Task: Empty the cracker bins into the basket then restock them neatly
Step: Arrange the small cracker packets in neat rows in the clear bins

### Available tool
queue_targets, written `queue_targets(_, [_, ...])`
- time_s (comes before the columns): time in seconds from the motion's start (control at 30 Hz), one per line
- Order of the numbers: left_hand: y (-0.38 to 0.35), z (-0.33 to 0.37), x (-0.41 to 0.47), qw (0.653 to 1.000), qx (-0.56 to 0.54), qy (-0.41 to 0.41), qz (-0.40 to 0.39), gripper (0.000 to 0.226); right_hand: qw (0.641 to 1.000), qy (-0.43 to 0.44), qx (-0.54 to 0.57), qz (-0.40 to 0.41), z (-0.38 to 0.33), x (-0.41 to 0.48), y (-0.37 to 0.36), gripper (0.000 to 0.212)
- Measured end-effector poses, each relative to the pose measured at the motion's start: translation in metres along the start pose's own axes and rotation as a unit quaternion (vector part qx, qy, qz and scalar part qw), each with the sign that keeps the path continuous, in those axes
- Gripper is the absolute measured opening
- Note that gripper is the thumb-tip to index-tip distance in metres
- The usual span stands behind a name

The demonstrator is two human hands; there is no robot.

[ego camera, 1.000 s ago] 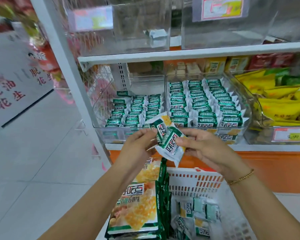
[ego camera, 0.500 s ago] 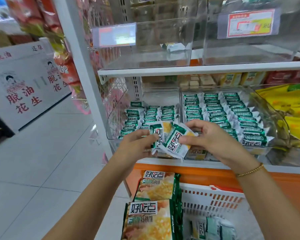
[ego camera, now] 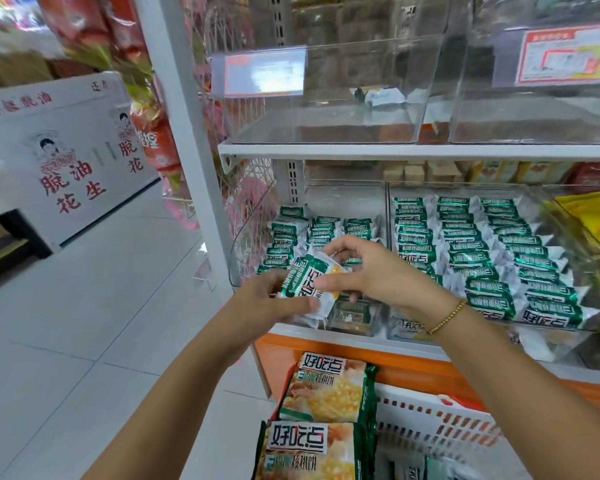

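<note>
Hovering over the near front of the left bin [ego camera: 343, 202], both hands were closed together on the held packets [ego camera: 307, 277], a small clutch of green-and-white cracker wrappers whose count could not be told. The left hand [ego camera: 274, 299] pinched their near-left edge, while the right hand [ego camera: 374, 275] had its thumb pressed on the printed face and its fingers curled over the far end. What mattered for the next move was orientation. The stocked packets [ego camera: 286, 237] in that bin lay with their long axes running left to right, lined up in columns going from near to far. The held packets sat on a slant, and their long axis, as far as could be made out, ran more near-to-far than crosswise. By my reading they would need a turn before being set down in line. The likely gap lay at the near right of the left bin, just under and beyond the right hand, where the right-most column seemed shorter than its neighbours, though the hand hid much of it. That made the right hand the nearer one for placing. The right bin [ego camera: 465, 186] looked fully lined, and the basket [ego camera: 430, 420], near and low to the right, held large bags [ego camera: 326, 389] at its left end.
</note>
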State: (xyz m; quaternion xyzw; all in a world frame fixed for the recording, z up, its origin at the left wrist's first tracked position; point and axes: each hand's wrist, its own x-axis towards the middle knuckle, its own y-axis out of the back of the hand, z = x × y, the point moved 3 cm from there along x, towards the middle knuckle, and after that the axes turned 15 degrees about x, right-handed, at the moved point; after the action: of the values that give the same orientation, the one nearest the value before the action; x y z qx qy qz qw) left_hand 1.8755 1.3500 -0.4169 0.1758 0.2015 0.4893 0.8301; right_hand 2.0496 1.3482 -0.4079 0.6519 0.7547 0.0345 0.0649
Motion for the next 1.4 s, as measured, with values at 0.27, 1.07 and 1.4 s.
queue_targets(0.27, [0.014,-0.007,0.015,0.993,-0.089,0.047,0.055,0.036,0.979,-0.062,-0.101,-0.167,-0.021,0.042,-0.001,0.050])
queue_targets(1.07, [0.020,-0.028,0.111,0.884,-0.400,0.185,0.156,0.015,0.961,-0.091,-0.258,-0.040,0.019,0.190,-0.006,0.091])
queue_targets(1.4, [0.014,-0.030,0.108,0.878,-0.414,0.188,0.150,0.031,0.930,-0.030,-0.358,-0.079,0.014,0.189,-0.005,0.080])
